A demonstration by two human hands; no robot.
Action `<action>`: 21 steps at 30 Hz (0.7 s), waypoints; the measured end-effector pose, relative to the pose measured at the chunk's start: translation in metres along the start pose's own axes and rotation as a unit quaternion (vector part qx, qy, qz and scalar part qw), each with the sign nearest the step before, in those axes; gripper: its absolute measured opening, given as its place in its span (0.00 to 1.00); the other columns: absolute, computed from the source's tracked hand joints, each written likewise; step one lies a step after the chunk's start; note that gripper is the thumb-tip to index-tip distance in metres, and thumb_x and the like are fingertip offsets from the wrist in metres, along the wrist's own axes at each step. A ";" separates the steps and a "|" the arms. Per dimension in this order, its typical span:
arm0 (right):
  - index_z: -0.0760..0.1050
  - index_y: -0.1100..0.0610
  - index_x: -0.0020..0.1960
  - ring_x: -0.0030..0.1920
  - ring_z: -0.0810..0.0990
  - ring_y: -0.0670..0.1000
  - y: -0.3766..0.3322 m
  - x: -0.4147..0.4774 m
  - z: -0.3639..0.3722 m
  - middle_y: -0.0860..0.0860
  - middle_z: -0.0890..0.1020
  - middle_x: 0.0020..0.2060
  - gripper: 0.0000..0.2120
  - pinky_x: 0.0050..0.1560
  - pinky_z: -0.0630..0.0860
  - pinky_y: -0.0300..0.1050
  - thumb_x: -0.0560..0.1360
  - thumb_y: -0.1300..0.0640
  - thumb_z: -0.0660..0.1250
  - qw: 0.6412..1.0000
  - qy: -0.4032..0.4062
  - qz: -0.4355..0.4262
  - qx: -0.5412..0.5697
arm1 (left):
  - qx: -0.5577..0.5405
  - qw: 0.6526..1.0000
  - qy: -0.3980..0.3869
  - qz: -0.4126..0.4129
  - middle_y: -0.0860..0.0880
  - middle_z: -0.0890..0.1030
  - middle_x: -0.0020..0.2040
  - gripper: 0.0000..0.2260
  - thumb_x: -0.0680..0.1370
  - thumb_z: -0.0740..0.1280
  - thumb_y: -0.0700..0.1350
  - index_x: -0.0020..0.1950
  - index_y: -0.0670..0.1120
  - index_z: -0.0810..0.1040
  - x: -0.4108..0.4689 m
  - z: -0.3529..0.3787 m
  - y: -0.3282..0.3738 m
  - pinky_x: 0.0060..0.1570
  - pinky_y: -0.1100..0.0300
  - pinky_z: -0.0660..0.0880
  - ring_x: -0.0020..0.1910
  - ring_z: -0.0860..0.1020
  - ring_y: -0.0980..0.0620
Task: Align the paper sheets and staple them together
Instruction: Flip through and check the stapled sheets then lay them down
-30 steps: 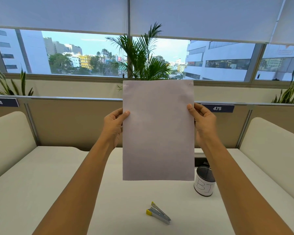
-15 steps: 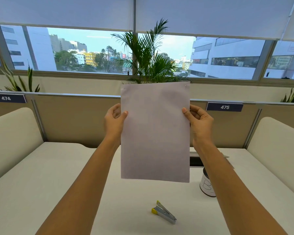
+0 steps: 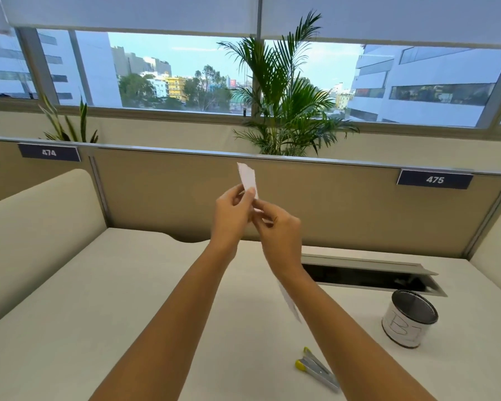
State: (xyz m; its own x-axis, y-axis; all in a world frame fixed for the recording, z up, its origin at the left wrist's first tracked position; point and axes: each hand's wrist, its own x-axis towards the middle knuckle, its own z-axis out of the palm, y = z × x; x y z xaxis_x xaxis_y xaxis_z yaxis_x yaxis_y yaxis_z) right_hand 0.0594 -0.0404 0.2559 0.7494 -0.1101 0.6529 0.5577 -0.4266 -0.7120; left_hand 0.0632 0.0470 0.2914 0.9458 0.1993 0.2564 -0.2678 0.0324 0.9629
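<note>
I hold the white paper sheets (image 3: 248,176) upright in the air above the desk, turned almost edge-on to me, so only a narrow strip shows. My left hand (image 3: 232,217) and my right hand (image 3: 278,230) are close together and both pinch the sheets near their middle. The lower part of the sheets shows as a thin sliver under my right forearm. A silver stapler (image 3: 317,369) with yellow ends lies flat on the white desk (image 3: 99,299), below my right forearm and apart from both hands.
A mesh pen cup (image 3: 408,318) with a white label stands at the right. Behind it is an open cable slot (image 3: 368,274) in the desk. A beige partition (image 3: 330,204) closes the back, padded dividers flank both sides, and a palm (image 3: 284,96) stands beyond.
The sheets faced me flat with one hand on each side edge. Now they are turned edge-on and both hands have come together at the middle. My view has shifted left.
</note>
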 end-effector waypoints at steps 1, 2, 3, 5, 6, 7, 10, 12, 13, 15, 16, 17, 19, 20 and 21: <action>0.77 0.50 0.60 0.50 0.81 0.44 0.001 -0.002 0.007 0.47 0.84 0.52 0.14 0.52 0.80 0.40 0.75 0.56 0.66 1.000 -0.025 -0.007 -0.010 | 0.014 1.000 0.012 0.002 0.46 0.82 0.50 0.13 0.78 0.62 0.46 0.59 0.42 0.77 0.003 -0.006 -0.003 0.45 0.58 0.79 0.49 0.80 0.50; 0.76 0.50 0.62 0.53 0.80 0.44 0.003 -0.004 0.016 0.47 0.83 0.55 0.15 0.55 0.78 0.37 0.75 0.55 0.65 0.998 -0.054 -0.011 -0.014 | 0.023 0.999 0.024 -0.003 0.46 0.82 0.51 0.12 0.79 0.61 0.44 0.59 0.42 0.77 0.008 -0.014 -0.007 0.44 0.58 0.79 0.49 0.80 0.49; 0.75 0.50 0.64 0.56 0.78 0.42 0.005 -0.006 0.021 0.47 0.82 0.58 0.16 0.57 0.74 0.33 0.76 0.53 0.65 0.997 -0.082 -0.011 -0.015 | 0.027 0.999 0.033 -0.011 0.46 0.82 0.52 0.11 0.79 0.61 0.43 0.59 0.43 0.78 0.012 -0.020 -0.011 0.46 0.56 0.79 0.50 0.81 0.48; 0.73 0.50 0.65 0.57 0.74 0.39 0.011 -0.008 0.028 0.47 0.79 0.61 0.18 0.58 0.69 0.28 0.76 0.50 0.63 0.993 -0.116 0.006 -0.007 | 0.031 0.998 0.044 -0.033 0.45 0.82 0.54 0.11 0.79 0.60 0.44 0.59 0.45 0.78 0.020 -0.035 -0.018 0.51 0.49 0.80 0.52 0.81 0.45; 0.73 0.50 0.65 0.58 0.73 0.38 0.015 -0.006 0.029 0.46 0.78 0.62 0.18 0.59 0.69 0.28 0.76 0.50 0.63 0.993 -0.114 0.021 0.001 | 0.025 0.998 0.044 -0.041 0.45 0.82 0.54 0.11 0.79 0.61 0.44 0.58 0.45 0.78 0.025 -0.042 -0.021 0.51 0.48 0.79 0.52 0.81 0.44; 0.73 0.50 0.65 0.58 0.72 0.38 0.022 -0.004 0.026 0.45 0.78 0.62 0.18 0.60 0.69 0.29 0.76 0.49 0.63 0.994 -0.098 0.038 0.012 | 0.013 0.998 0.039 -0.047 0.44 0.82 0.54 0.11 0.79 0.61 0.44 0.58 0.45 0.78 0.028 -0.048 -0.023 0.50 0.49 0.79 0.52 0.81 0.44; 0.70 0.49 0.66 0.62 0.70 0.42 0.051 0.006 0.015 0.44 0.74 0.63 0.21 0.64 0.70 0.42 0.74 0.48 0.66 0.991 -0.001 0.117 0.068 | -0.027 0.998 0.010 -0.049 0.47 0.81 0.53 0.12 0.78 0.62 0.42 0.62 0.45 0.75 0.036 -0.065 -0.026 0.46 0.55 0.79 0.50 0.80 0.47; 0.64 0.48 0.70 0.66 0.67 0.44 0.072 0.008 0.009 0.47 0.69 0.68 0.28 0.63 0.67 0.44 0.72 0.44 0.67 0.974 0.007 0.206 0.090 | -0.060 0.997 -0.017 -0.050 0.50 0.81 0.50 0.13 0.78 0.63 0.41 0.63 0.47 0.73 0.042 -0.076 -0.031 0.45 0.56 0.80 0.47 0.81 0.50; 0.61 0.47 0.71 0.68 0.65 0.47 0.081 0.006 0.007 0.47 0.67 0.70 0.31 0.63 0.66 0.46 0.72 0.42 0.67 0.963 -0.012 0.252 0.094 | -0.076 0.995 -0.031 -0.051 0.51 0.81 0.50 0.14 0.78 0.63 0.40 0.63 0.47 0.73 0.044 -0.080 -0.033 0.43 0.57 0.81 0.46 0.81 0.50; 0.58 0.48 0.72 0.70 0.65 0.50 0.098 0.000 0.008 0.47 0.67 0.70 0.34 0.63 0.66 0.50 0.71 0.39 0.64 0.938 -0.064 0.321 0.111 | -0.111 0.991 -0.049 -0.059 0.50 0.82 0.49 0.16 0.77 0.64 0.39 0.65 0.47 0.71 0.049 -0.087 -0.040 0.39 0.59 0.81 0.44 0.81 0.51; 0.59 0.49 0.72 0.69 0.67 0.50 0.105 -0.003 0.011 0.46 0.69 0.68 0.33 0.62 0.67 0.49 0.72 0.38 0.63 0.927 -0.084 0.342 0.128 | -0.128 0.988 -0.053 -0.062 0.49 0.82 0.50 0.17 0.77 0.64 0.39 0.65 0.47 0.71 0.051 -0.089 -0.044 0.38 0.60 0.81 0.43 0.82 0.52; 0.62 0.50 0.70 0.66 0.70 0.49 0.112 -0.006 0.013 0.45 0.72 0.65 0.31 0.60 0.68 0.46 0.72 0.38 0.63 0.920 -0.096 0.352 0.144 | -0.139 0.987 -0.054 -0.066 0.48 0.81 0.51 0.18 0.77 0.64 0.39 0.66 0.48 0.70 0.054 -0.091 -0.048 0.37 0.60 0.80 0.44 0.82 0.52; 0.67 0.50 0.66 0.59 0.76 0.47 0.119 -0.008 0.020 0.46 0.77 0.60 0.26 0.52 0.73 0.41 0.72 0.39 0.62 0.914 -0.110 0.353 0.164 | -0.150 0.984 -0.059 -0.072 0.47 0.80 0.54 0.19 0.77 0.64 0.39 0.67 0.48 0.69 0.059 -0.095 -0.056 0.38 0.60 0.80 0.46 0.81 0.50; 0.69 0.50 0.64 0.56 0.78 0.45 0.120 -0.009 0.023 0.46 0.79 0.58 0.24 0.47 0.74 0.39 0.73 0.40 0.62 0.913 -0.117 0.352 0.170 | -0.154 0.983 -0.063 -0.074 0.47 0.80 0.55 0.19 0.77 0.64 0.39 0.67 0.49 0.69 0.060 -0.097 -0.059 0.39 0.59 0.81 0.47 0.81 0.50; 0.71 0.51 0.63 0.54 0.79 0.44 0.122 -0.009 0.025 0.46 0.80 0.56 0.22 0.45 0.74 0.38 0.73 0.40 0.62 0.912 -0.122 0.350 0.176 | -0.158 0.982 -0.066 -0.075 0.46 0.80 0.56 0.19 0.77 0.63 0.39 0.67 0.49 0.69 0.061 -0.098 -0.062 0.40 0.59 0.81 0.48 0.80 0.49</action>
State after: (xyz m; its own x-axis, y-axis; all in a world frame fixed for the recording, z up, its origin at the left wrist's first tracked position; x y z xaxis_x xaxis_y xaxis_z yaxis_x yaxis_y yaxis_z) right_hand 0.1298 -0.0693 0.1568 0.9990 -0.0232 -0.0394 -0.0396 -0.0095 -0.9992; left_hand 0.1197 0.1535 0.2395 0.9891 0.0416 0.1413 -0.1467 0.3589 0.9218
